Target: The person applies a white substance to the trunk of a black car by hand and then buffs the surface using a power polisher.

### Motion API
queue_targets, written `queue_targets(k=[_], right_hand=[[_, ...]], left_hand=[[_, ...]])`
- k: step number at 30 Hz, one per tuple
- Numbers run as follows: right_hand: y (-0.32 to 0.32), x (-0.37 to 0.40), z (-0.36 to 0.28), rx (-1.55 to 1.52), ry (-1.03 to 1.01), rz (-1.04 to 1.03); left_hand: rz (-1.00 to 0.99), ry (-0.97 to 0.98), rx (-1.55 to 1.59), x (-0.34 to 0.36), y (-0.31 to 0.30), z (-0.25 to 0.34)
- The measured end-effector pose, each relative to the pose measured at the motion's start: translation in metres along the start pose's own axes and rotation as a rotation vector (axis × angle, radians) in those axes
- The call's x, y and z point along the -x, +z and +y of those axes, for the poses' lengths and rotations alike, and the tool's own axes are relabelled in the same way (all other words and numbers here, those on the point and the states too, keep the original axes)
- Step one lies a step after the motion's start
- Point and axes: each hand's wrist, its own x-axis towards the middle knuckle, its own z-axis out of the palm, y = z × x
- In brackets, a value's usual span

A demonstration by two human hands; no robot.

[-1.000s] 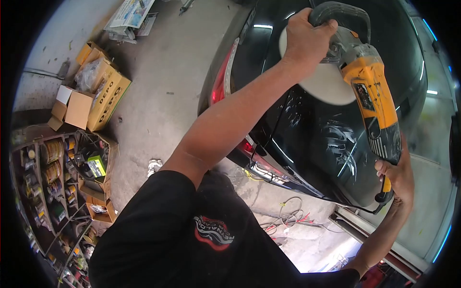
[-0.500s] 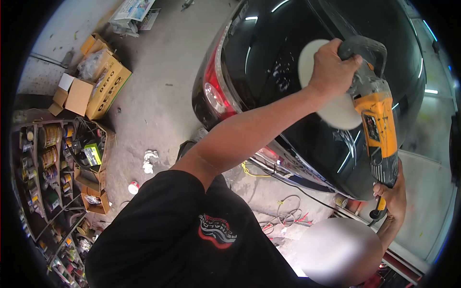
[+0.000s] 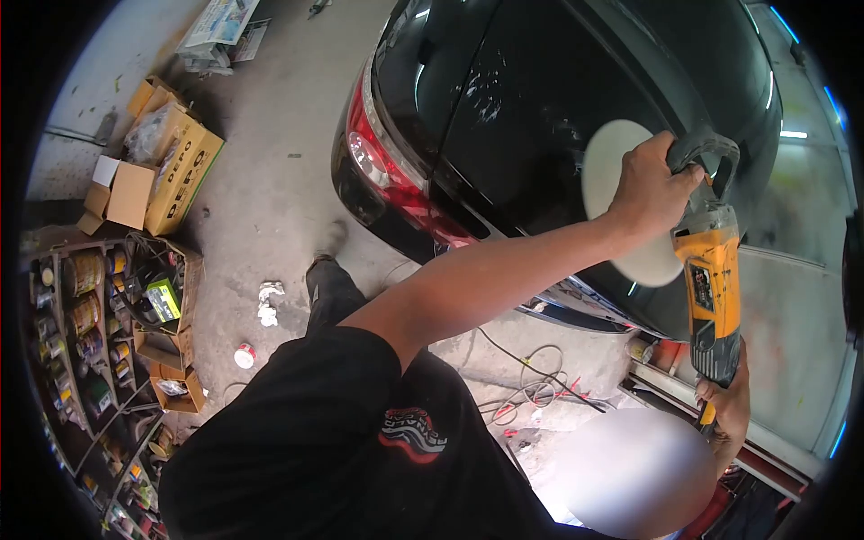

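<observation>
A yellow and black car polisher [image 3: 711, 270] is in both hands, over the rear of a black car [image 3: 531, 99]. My left hand [image 3: 652, 184] is closed around its black loop handle at the head. Lower down, my right hand [image 3: 727, 396] wraps around the rear grip, with the fingers partly hidden by the tool. The round white polishing pad [image 3: 621, 193] lies against the glossy black panel, partly covered by my left hand and forearm. Whitish smears [image 3: 486, 94] mark the panel left of the pad. The red tail light [image 3: 382, 166] is nearer the car's left corner.
Coiled hoses and cables [image 3: 531, 387] lie on the floor below the bumper. A shelf of cans [image 3: 85, 315] and cardboard boxes [image 3: 184, 171] stand at left. Crumpled paper [image 3: 269, 302] and a small red-and-white can [image 3: 244, 355] are on the floor. A pale wall [image 3: 801, 333] rises at right.
The polisher has moved down and slightly right in view, with both hands still on it. The car has shifted left in view, and my leg and foot show more.
</observation>
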Motion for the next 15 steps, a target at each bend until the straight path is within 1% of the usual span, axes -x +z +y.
queue_targets(k=[2,3,5,6,7,8,9,10,11,14,15], right_hand=[[0.001,-0.005,-0.003,-0.032,-0.030,-0.032],[0.000,0.010,-0.004,-0.046,-0.024,-0.041],[0.001,0.031,-0.021,-0.065,0.011,-0.071],[0.008,0.033,-0.034,-0.070,0.038,-0.090],[0.021,0.023,-0.049,-0.121,-0.019,-0.127],[0.028,0.023,-0.059,-0.116,-0.023,-0.148],[0.033,0.025,-0.069,-0.112,-0.026,-0.166],[0.028,0.068,-0.071,-0.110,-0.031,-0.160],[0.027,0.070,-0.082,-0.089,0.014,-0.181],[0.038,0.067,-0.104,-0.136,-0.057,-0.229],[0.044,0.065,-0.117,-0.117,-0.054,-0.232]], left_hand=[[0.009,-0.029,-0.001,0.000,-0.011,0.011],[-0.020,-0.088,0.030,0.029,-0.010,0.033],[-0.031,-0.214,0.086,0.036,-0.030,0.060],[0.005,-0.136,0.021,0.038,-0.039,0.064],[0.043,-0.057,-0.043,0.030,-0.056,0.065],[0.075,0.021,-0.106,0.032,-0.065,0.067],[0.073,0.050,-0.022,0.032,-0.074,0.071],[0.051,0.042,0.000,0.065,-0.069,0.092],[0.050,0.029,0.013,0.066,-0.078,0.101],[0.059,0.041,0.026,0.061,-0.098,0.118],[0.061,0.042,0.040,0.058,-0.103,0.121]])
